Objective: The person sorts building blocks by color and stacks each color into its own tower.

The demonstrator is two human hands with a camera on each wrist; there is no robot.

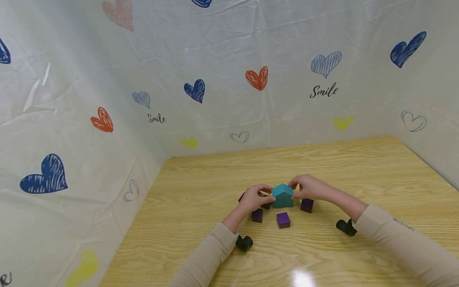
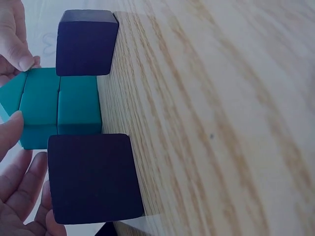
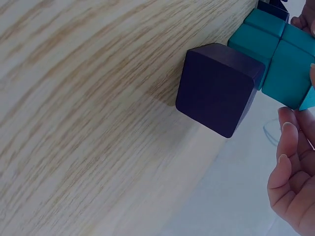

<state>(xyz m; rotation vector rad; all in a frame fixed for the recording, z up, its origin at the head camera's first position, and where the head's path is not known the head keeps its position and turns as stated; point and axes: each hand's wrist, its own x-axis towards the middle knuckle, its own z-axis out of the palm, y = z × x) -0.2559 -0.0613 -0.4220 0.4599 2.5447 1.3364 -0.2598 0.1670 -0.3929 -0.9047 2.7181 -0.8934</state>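
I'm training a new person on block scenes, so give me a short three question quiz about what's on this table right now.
1. True or false: both hands touch the teal block house.
2. What colour are the small cubes lying around it, such as the cube nearest the camera?
A red
B purple
C yellow
3. Fill in: the house stands on a ____ table.

Key
1. True: the left hand and right hand meet it from either side, fingertips at the roof piece.
2. B
3. wooden
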